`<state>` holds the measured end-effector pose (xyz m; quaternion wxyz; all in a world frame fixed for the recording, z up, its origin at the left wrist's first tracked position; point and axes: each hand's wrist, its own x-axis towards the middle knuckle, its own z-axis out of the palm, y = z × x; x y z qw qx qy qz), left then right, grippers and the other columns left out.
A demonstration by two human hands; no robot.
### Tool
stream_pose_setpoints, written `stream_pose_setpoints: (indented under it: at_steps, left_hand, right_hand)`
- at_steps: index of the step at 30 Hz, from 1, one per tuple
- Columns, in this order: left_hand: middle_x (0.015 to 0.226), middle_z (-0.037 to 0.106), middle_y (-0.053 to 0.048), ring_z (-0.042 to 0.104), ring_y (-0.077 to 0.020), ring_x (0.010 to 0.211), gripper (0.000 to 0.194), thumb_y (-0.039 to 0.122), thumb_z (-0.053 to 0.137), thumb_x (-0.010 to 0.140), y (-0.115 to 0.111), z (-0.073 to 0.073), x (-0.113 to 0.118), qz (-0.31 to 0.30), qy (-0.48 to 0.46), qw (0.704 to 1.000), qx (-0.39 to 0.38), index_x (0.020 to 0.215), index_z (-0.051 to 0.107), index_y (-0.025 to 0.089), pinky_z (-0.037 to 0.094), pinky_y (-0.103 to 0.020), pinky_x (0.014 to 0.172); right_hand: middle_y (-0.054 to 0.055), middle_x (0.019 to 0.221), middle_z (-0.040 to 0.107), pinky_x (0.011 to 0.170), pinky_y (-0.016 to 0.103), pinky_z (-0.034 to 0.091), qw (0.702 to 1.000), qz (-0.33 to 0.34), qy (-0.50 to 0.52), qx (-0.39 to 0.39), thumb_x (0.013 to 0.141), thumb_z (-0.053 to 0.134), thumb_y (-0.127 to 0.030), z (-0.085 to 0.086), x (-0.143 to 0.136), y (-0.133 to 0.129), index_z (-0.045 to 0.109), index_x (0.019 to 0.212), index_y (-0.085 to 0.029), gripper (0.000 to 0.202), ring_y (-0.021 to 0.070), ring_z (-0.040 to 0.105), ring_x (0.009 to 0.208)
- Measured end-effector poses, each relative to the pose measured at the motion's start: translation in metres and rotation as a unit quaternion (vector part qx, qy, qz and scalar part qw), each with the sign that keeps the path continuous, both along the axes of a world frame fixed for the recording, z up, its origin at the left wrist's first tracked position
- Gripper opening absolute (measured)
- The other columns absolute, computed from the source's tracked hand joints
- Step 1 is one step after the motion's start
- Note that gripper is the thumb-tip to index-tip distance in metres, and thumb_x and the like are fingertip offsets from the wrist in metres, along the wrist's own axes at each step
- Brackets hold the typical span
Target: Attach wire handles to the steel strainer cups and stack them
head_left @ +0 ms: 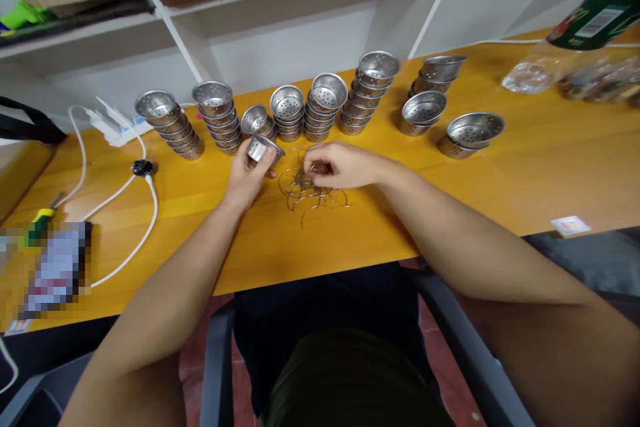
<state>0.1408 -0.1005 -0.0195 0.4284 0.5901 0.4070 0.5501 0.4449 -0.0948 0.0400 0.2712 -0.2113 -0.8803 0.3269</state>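
My left hand [249, 177] holds a small metal cup [261, 149], tilted, with the thumb on its side. To its right, my right hand [336, 165] is at a loose tangle of thin bent wires [313, 195] on the wooden table [280, 247]. Its fingers are curled together, and what they pinch is too small to make out. Behind the hands stand stacks of perforated metal cups, among them a leaning stack [174, 123], a short stack [289, 112] and a tall stack [365, 92]. A low cup [256, 121] is just behind my left hand.
More cups [423, 112] and a nested pair [470, 133] stand to the right. A plastic bottle [575, 40] lies at the back right. On the left are a white power strip [120, 127], looping cables, a screwdriver [43, 220] and a blurred item [60, 267]. Shelves rise behind.
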Motion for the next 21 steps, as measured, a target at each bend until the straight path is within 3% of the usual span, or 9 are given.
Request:
stream_pose_setpoints:
  at_steps: [3, 6, 8, 12, 15, 17, 19, 21]
  left_hand:
    - [0.142, 0.084, -0.013, 0.086, -0.0329, 0.13, 0.094, 0.093, 0.109, 0.088, 0.002, -0.006, -0.001, -0.037, 0.022, 0.999, 0.025, 0.146, 0.07, 0.03, 0.078, -0.042, 0.097]
    - [0.155, 0.084, -0.014, 0.086, -0.0331, 0.142, 0.099, 0.092, 0.111, 0.087, 0.002, -0.01, -0.001, -0.06, 0.033, 0.996, 0.051, 0.15, 0.066, 0.031, 0.075, -0.051, 0.121]
    - [0.159, 0.084, -0.014, 0.086, -0.033, 0.147, 0.097, 0.088, 0.113, 0.088, 0.001, -0.009, 0.0, -0.077, 0.034, 0.995, 0.062, 0.153, 0.067, 0.032, 0.073, -0.052, 0.128]
    - [0.163, 0.084, -0.011, 0.086, -0.0319, 0.148, 0.092, 0.076, 0.117, 0.089, -0.005, -0.005, 0.003, -0.095, 0.022, 0.99, 0.098, 0.159, 0.073, 0.035, 0.074, -0.051, 0.129]
    - [0.163, 0.084, -0.01, 0.088, -0.0318, 0.144, 0.094, 0.072, 0.12, 0.088, -0.009, -0.003, 0.006, -0.114, 0.018, 0.988, 0.104, 0.164, 0.076, 0.039, 0.079, -0.05, 0.121]
    - [0.168, 0.082, -0.01, 0.088, -0.0325, 0.144, 0.099, 0.074, 0.12, 0.087, -0.011, -0.002, 0.006, -0.121, 0.015, 0.988, 0.095, 0.169, 0.075, 0.042, 0.081, -0.049, 0.117]
    - [0.176, 0.077, -0.011, 0.087, -0.0319, 0.145, 0.1, 0.075, 0.118, 0.088, -0.012, -0.002, 0.005, -0.118, 0.006, 0.989, 0.088, 0.171, 0.073, 0.044, 0.082, -0.047, 0.115]
    - [0.176, 0.076, -0.012, 0.088, -0.0301, 0.143, 0.091, 0.075, 0.115, 0.093, -0.012, -0.002, 0.004, -0.109, 0.004, 0.991, 0.08, 0.167, 0.076, 0.04, 0.083, -0.044, 0.113]
  right_hand:
    - [0.002, 0.098, 0.081, 0.08, 0.036, 0.049, 0.999, -0.029, -0.009, 0.032, 0.102, 0.082, -0.034, -0.002, -0.005, -0.004, 0.079, 0.107, -0.024, 0.012, 0.0186, 0.064, 0.081]
    - [0.005, 0.115, 0.081, 0.079, 0.038, 0.051, 0.995, -0.081, 0.039, 0.052, 0.109, 0.085, -0.045, -0.001, -0.007, -0.008, 0.075, 0.119, -0.026, 0.024, 0.0194, 0.065, 0.08]
    - [0.006, 0.121, 0.078, 0.081, 0.04, 0.053, 0.99, -0.105, 0.056, 0.079, 0.109, 0.087, -0.044, 0.002, -0.009, -0.013, 0.07, 0.118, -0.027, 0.025, 0.0218, 0.067, 0.085]
    - [0.011, 0.128, 0.075, 0.096, 0.047, 0.062, 0.976, -0.136, 0.072, 0.151, 0.115, 0.086, -0.045, 0.006, -0.012, -0.023, 0.067, 0.119, -0.03, 0.025, 0.0309, 0.072, 0.107]
    - [0.014, 0.146, 0.077, 0.109, 0.055, 0.066, 0.976, -0.096, 0.062, 0.186, 0.12, 0.08, -0.041, 0.006, -0.013, -0.025, 0.078, 0.135, -0.032, 0.018, 0.037, 0.076, 0.128]
    - [0.013, 0.137, 0.081, 0.111, 0.059, 0.067, 0.974, -0.074, 0.046, 0.207, 0.125, 0.075, -0.044, 0.007, -0.013, -0.024, 0.084, 0.128, -0.033, 0.015, 0.0385, 0.078, 0.125]
    - [0.013, 0.127, 0.084, 0.112, 0.065, 0.066, 0.966, -0.119, 0.058, 0.221, 0.127, 0.072, -0.055, 0.009, -0.01, -0.022, 0.087, 0.12, -0.033, 0.027, 0.0401, 0.079, 0.121]
    - [0.014, 0.133, 0.085, 0.12, 0.072, 0.064, 0.944, -0.229, 0.095, 0.219, 0.128, 0.069, -0.063, 0.016, -0.005, -0.021, 0.09, 0.123, -0.035, 0.035, 0.0434, 0.078, 0.13]
